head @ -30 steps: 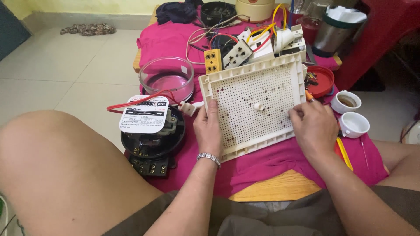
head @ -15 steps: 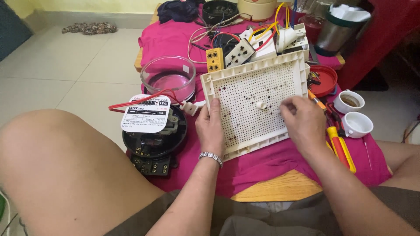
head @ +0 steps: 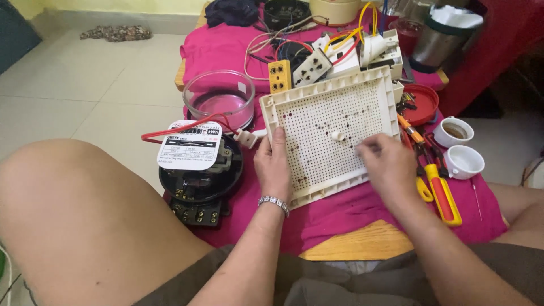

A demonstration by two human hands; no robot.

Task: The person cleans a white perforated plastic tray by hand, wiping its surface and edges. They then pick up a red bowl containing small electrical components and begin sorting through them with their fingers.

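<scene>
A cream perforated plastic board point(head: 334, 122) lies on a pink cloth point(head: 221, 51) over a low wooden table. My left hand point(head: 273, 167), with a bracelet at the wrist, grips the board's near left edge. My right hand point(head: 384, 164) rests on the board's lower right part, fingers pinched together near its holes; whether they hold anything small I cannot tell. A small white peg point(head: 336, 136) sticks up near the board's middle.
A black round electric meter point(head: 198, 170) with a white label and red wire sits left. A glass bowl point(head: 218, 99), sockets with wires point(head: 317, 59), a red lid point(head: 422, 102), two white cups point(head: 459, 144), a steel pot point(head: 447, 34) and yellow-red screwdrivers point(head: 439, 187) surround it.
My right hand has moved from the board's right edge inward and down onto its lower right area. The left hand keeps its grip on the left edge.
</scene>
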